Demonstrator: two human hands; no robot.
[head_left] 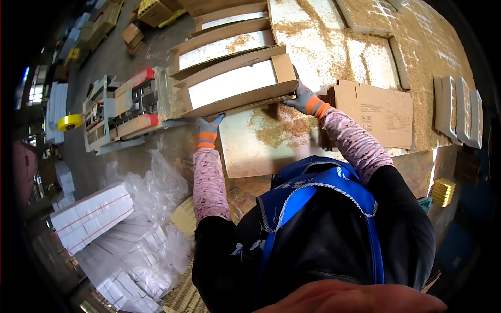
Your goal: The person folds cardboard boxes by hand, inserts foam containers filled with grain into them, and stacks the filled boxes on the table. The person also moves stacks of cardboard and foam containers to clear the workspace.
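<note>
Carton lying lengthwise out from the red-ended machine, a hand near either end

Right hand, in a grey glove, is closed around the near corner at the carton's end away from the machine, thumb on the near side. Left hand is at the near edge of the end by the machine, thumb and fingers partly spread; whether it grips cannot be told. The carton lies forward of both hands, and the right hand appears to have the closer contact.

Its long axis runs crosswise before the person, one end towards the machine, the other pointing away and slanting slightly forward. Its top is open, showing white contents.

Farther forward, also beside the machine, more open cartons lie roughly parallel. On the side away from the machine is a flattish brown box; on the machine's outer side, a yellow tape roll.
</note>
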